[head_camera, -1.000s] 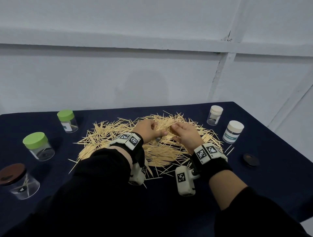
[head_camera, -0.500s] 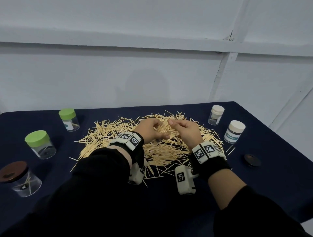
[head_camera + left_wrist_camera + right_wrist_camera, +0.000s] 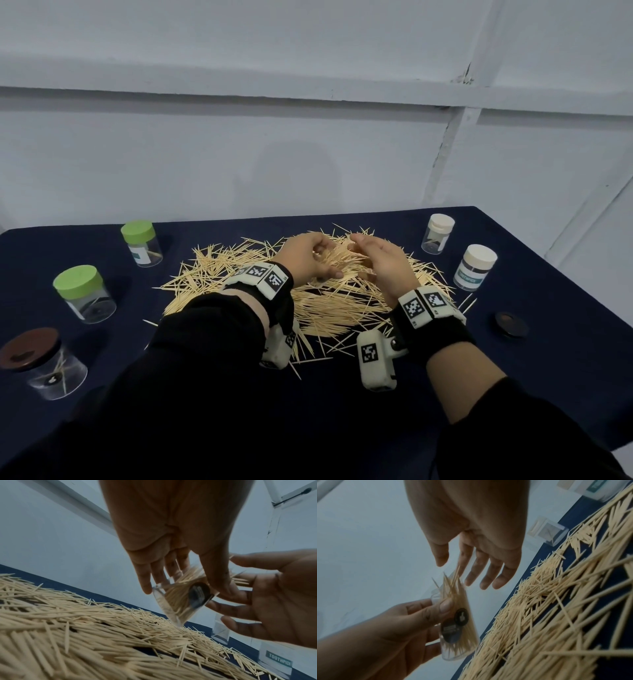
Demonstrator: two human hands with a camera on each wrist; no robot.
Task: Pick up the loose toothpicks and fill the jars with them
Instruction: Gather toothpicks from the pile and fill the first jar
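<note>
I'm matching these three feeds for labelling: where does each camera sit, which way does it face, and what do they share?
Head: worn on the head, facing forward and down at the table; shows both sleeves, left hand and right hand over the toothpick pile.
Left wrist: looks along the left palm at the clear jar that it grips.
Right wrist: looks along the open right hand at that jar.
Shared: both wrist views show the jar, both hands and the pile.

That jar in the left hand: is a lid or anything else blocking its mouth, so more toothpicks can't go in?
No lid shows on the jar that the left hand holds tilted. Its mouth is open, with toothpicks poking out. The right hand hovers open beside it; only those protruding sticks crowd the opening.
</note>
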